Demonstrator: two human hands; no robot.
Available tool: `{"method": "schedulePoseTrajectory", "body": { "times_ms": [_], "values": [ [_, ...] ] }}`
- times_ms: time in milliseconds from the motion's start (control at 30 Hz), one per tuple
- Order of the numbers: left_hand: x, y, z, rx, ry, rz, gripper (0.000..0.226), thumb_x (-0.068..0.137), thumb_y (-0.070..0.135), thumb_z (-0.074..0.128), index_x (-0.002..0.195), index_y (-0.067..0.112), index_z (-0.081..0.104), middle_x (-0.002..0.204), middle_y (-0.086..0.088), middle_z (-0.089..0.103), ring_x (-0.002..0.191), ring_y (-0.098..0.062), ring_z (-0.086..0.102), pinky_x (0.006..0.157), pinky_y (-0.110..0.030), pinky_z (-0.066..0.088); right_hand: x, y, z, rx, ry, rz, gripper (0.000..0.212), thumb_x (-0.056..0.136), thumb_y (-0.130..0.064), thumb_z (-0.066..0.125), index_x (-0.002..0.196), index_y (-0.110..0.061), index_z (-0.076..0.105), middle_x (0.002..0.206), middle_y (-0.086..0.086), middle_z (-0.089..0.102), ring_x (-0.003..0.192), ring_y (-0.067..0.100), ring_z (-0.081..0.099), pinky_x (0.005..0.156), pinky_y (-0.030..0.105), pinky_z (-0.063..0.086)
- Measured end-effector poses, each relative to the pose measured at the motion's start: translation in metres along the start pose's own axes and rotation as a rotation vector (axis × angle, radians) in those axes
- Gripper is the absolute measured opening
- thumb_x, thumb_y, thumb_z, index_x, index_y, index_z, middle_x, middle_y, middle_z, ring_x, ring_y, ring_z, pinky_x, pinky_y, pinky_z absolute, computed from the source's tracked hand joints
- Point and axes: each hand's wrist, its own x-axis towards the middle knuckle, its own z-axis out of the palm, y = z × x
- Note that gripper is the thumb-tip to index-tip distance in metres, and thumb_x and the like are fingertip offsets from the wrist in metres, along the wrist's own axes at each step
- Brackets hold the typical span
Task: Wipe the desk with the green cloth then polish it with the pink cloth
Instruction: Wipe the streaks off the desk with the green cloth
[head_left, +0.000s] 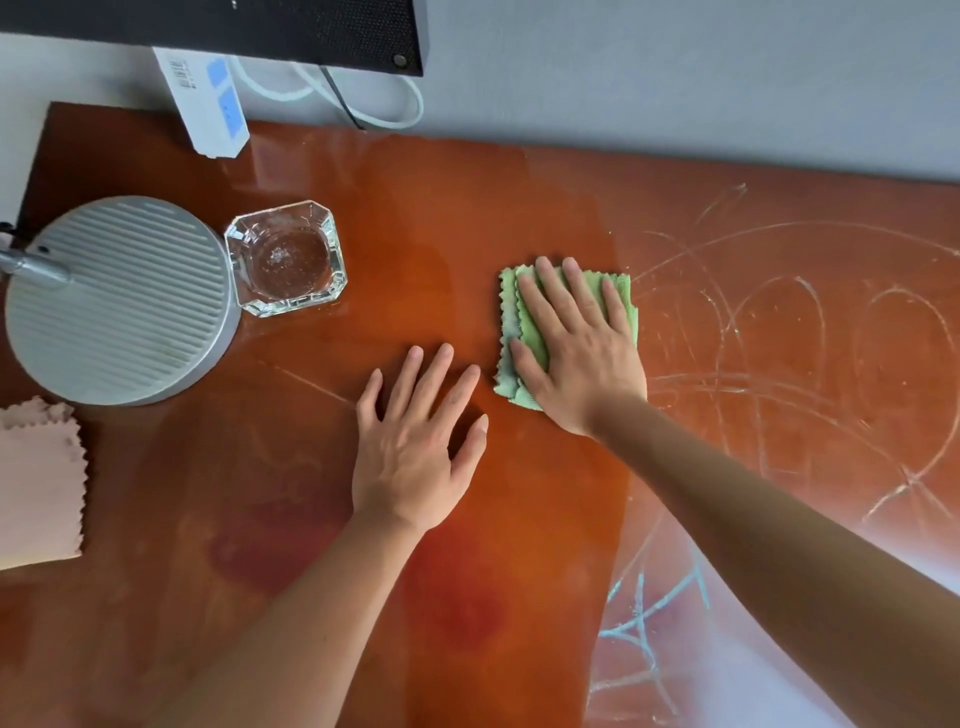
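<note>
Right grip (576, 343) flat, fingers straight, pressing green cloth (524, 322) onto table (467, 197); scribbles (779, 338) beyond it. Left grip (415, 441) released, bracing beside.

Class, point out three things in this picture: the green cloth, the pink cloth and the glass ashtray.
green cloth (511, 317): head view, on its left part, beside the fingers pressing it.
pink cloth (39, 483): head view, on the middle of its visible part, at the left edge.
glass ashtray (287, 257): head view, on its clear bottom.
</note>
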Motion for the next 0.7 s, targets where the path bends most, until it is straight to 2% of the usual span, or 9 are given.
{"method": "schedulePoseTrajectory", "body": {
  "times_ms": [267,500,600,700],
  "values": [
    [0.001,0.001,0.001,-0.033,0.039,-0.002,0.048,0.102,0.048,0.046,0.145,0.028,0.053,0.159,-0.003,0.041,0.150,-0.028,0.033,0.119,-0.057,0.023,0.064,0.009,-0.011,0.047,0.032,0.116,0.072,0.100,-0.062,0.011,0.163,-0.026,0.011,0.171,-0.002,0.007,0.157,0.020,-0.003,0.127,0.049,-0.001],
    [-0.001,0.001,0.003,-0.029,0.044,-0.002,0.048,0.102,0.048,0.046,0.145,0.030,0.053,0.160,-0.001,0.041,0.150,-0.028,0.034,0.120,-0.055,0.023,0.152,0.019,-0.027,0.046,0.024,0.098,0.073,0.098,-0.060,0.012,0.162,-0.025,0.015,0.171,-0.002,0.011,0.157,0.022,0.002,0.126,0.050,-0.001],
    [0.000,0.001,0.002,-0.017,0.032,0.004,0.048,0.102,0.048,0.046,0.146,0.030,0.052,0.160,-0.001,0.040,0.150,-0.028,0.034,0.120,-0.055,0.022,0.160,0.017,-0.030,0.054,0.030,0.090,0.072,0.098,-0.058,0.013,0.162,-0.024,0.018,0.170,-0.001,0.014,0.157,0.023,0.004,0.126,0.051,0.000],
    [-0.001,0.000,0.002,-0.006,0.018,0.005,0.049,0.102,0.049,0.045,0.146,0.030,0.051,0.161,-0.001,0.039,0.150,-0.027,0.033,0.120,-0.055,0.022,0.154,0.020,-0.030,0.054,0.030,0.047,0.072,0.099,-0.059,0.012,0.163,-0.025,0.013,0.171,-0.001,0.010,0.157,0.023,0.002,0.126,0.051,-0.001]
  ]
}}
